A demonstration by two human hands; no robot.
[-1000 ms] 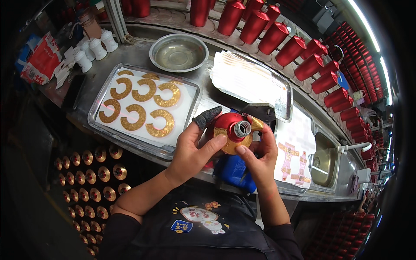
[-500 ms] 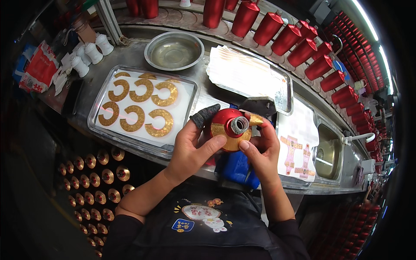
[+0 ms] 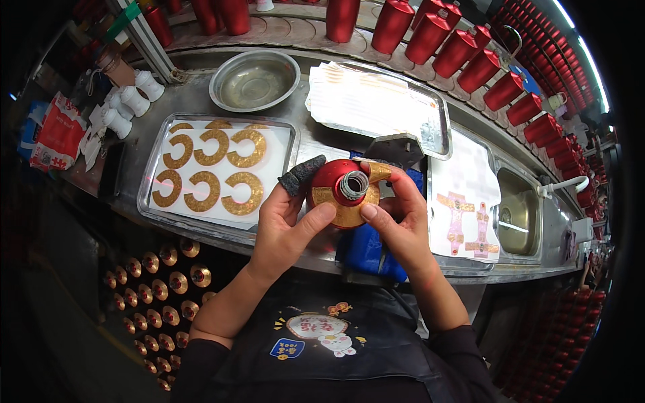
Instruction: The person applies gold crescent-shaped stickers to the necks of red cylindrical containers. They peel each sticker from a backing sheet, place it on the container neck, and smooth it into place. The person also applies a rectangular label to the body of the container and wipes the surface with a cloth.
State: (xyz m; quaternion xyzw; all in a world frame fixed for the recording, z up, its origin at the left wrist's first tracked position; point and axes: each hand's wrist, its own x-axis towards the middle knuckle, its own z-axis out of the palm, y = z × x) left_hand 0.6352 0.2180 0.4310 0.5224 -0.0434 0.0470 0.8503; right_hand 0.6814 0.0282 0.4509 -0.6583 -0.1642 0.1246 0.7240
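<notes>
Between my two hands is a red bottle (image 3: 328, 176), its threaded open neck (image 3: 353, 186) tilted up toward me. A gold C-shaped decal (image 3: 346, 216) wraps the near side of its shoulder. On the left, my left hand (image 3: 285, 232) grips the bottle, the thumb pressing the decal's edge; black coverings sit on its fingertips. My right hand (image 3: 400, 225) closes on the other side, its thumb on the gold near the neck. By the right fingers, one end of the decal stands partly off the shoulder. The bottle's lower body is hidden.
A tray (image 3: 143, 195) of several gold C-shaped decals lies left, with a metal basin (image 3: 218, 91) behind it. Another tray (image 3: 440, 144) holds white sheets. Pink-gold decals (image 3: 457, 218) lie beside the sink (image 3: 521, 232). Red bottles (image 3: 430, 33) line the conveyor behind. A blue object (image 3: 366, 252) is below my hands.
The decal's right end, which stuck out to the side, now lies closer to the bottle's shoulder under my right fingers. The whole view has shifted slightly; both hands keep hold.
</notes>
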